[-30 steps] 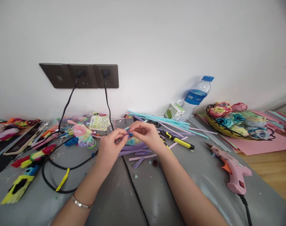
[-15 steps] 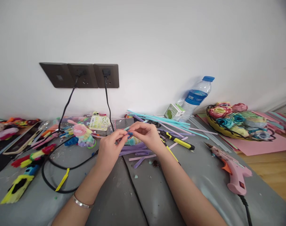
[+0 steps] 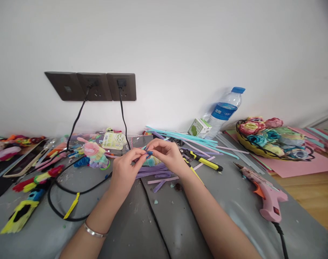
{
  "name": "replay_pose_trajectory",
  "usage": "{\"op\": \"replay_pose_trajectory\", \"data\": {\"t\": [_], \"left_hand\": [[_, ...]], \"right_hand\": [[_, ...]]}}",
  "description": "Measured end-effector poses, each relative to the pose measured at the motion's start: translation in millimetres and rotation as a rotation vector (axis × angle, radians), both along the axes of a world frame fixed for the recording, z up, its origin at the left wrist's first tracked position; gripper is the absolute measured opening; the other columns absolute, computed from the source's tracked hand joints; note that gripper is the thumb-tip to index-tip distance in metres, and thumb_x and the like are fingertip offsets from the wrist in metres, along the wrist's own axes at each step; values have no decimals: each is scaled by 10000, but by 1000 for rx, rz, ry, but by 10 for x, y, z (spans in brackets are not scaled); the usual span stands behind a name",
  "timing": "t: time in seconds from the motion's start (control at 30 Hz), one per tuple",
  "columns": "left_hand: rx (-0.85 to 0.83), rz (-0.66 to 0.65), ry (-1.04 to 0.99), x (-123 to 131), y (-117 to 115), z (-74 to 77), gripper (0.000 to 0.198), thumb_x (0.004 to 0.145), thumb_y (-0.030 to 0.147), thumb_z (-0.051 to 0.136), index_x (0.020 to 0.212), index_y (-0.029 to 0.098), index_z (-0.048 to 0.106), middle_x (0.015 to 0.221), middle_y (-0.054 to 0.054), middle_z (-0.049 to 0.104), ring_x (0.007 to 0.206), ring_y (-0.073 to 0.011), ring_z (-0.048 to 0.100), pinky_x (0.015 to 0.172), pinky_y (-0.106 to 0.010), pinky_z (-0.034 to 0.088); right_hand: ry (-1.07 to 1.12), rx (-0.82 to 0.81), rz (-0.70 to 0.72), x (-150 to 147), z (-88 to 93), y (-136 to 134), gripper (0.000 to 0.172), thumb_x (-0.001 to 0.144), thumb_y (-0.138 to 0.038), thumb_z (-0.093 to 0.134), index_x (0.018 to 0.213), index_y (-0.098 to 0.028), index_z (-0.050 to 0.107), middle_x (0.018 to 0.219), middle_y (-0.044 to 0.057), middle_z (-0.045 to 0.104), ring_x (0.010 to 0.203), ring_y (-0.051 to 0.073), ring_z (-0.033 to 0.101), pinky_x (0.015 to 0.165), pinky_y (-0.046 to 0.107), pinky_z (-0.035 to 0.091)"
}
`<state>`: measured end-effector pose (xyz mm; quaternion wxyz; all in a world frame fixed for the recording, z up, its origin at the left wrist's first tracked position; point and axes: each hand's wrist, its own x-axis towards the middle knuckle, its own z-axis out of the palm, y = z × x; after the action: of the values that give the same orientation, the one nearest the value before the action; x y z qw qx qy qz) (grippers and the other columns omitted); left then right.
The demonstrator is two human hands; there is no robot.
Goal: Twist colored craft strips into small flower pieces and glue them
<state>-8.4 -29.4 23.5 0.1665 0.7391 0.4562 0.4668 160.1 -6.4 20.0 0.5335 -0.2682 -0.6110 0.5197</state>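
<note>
My left hand point(image 3: 126, 166) and my right hand point(image 3: 169, 154) meet over the middle of the table, thumbs and fingers pinched together. Dark blue shows at the touching fingertips, with a pale teal bit just above; what is pinched there is too small to make out. Behind and below the fingers lie purple pipe cleaners point(image 3: 154, 171), partly covered by my hands. A bundle of turquoise pipe cleaners point(image 3: 191, 138) is spread behind my right hand. Yellow-and-black pliers point(image 3: 207, 162) lie beside my right wrist.
A pink glue gun point(image 3: 269, 196) rests at the right, near a basket of paper flowers point(image 3: 239, 138). A water bottle point(image 3: 224, 111) and small box point(image 3: 198, 127) stand by the wall. Left are a coiled black cable point(image 3: 52, 201), a pastel fuzzy figure point(image 3: 95, 154) and a phone point(image 3: 25, 160).
Both hands stay nearly in place, with only a slight shift of the fingers. Everything else lies as before.
</note>
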Motion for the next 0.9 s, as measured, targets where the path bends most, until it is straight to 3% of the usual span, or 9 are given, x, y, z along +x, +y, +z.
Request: {"op": "replay_pose_trajectory", "data": {"t": [0.23, 0.4, 0.5, 0.6, 0.73, 0.9], "left_hand": [[-134, 57, -93, -3, -10, -20, 238, 834, 317, 658, 782, 238, 440, 694, 33, 723, 733, -186, 759, 614, -210, 479], [-205, -51, -135, -13, 14, 27, 155, 852, 306, 628, 856, 236, 491, 758, 13, 737, 775, -181, 749, 649, -220, 486], [-301, -129, -175, -8, 30, 51, 89, 865, 296, 594, 885, 227, 541, 782, -4, 740, 786, -182, 739, 652, -229, 492], [-339, -217, -66, 23, 33, 43, 9, 845, 223, 578, 845, 215, 582, 774, -2, 720, 771, -169, 702, 647, -230, 466], [-350, -369, 123, 98, -6, -4, 59, 786, 159, 600, 762, 200, 634, 782, 0, 681, 723, -149, 621, 649, -234, 448], [-482, -419, 168, 136, -54, -54, 54, 788, 197, 610, 754, 198, 652, 639, 33, 626, 586, -123, 550, 557, -216, 408]], "right_hand": [[-31, -51, 40, 16, 27, -7, 231, 821, -419, 719, 823, -191, 679, 895, 46, 663, 819, 181, 629, 789, 358, 551], [12, -73, 16, 41, 7, 23, 213, 783, -399, 758, 820, -194, 711, 857, 37, 688, 802, 181, 646, 780, 347, 543], [89, -105, -57, 85, -19, 60, 240, 781, -397, 760, 935, -217, 722, 928, 42, 711, 888, 193, 675, 807, 336, 536], [183, -147, -142, 130, -33, 96, 306, 828, -458, 695, 1038, -236, 693, 969, 40, 705, 884, 173, 677, 780, 305, 529], [216, -190, -241, 144, -31, 119, 353, 823, -514, 665, 1030, -228, 668, 919, 31, 684, 777, 144, 648, 707, 275, 512], [210, -182, -234, 137, -39, 121, 322, 828, -476, 663, 1031, -226, 664, 908, 23, 660, 740, 129, 629, 683, 265, 494]]}}
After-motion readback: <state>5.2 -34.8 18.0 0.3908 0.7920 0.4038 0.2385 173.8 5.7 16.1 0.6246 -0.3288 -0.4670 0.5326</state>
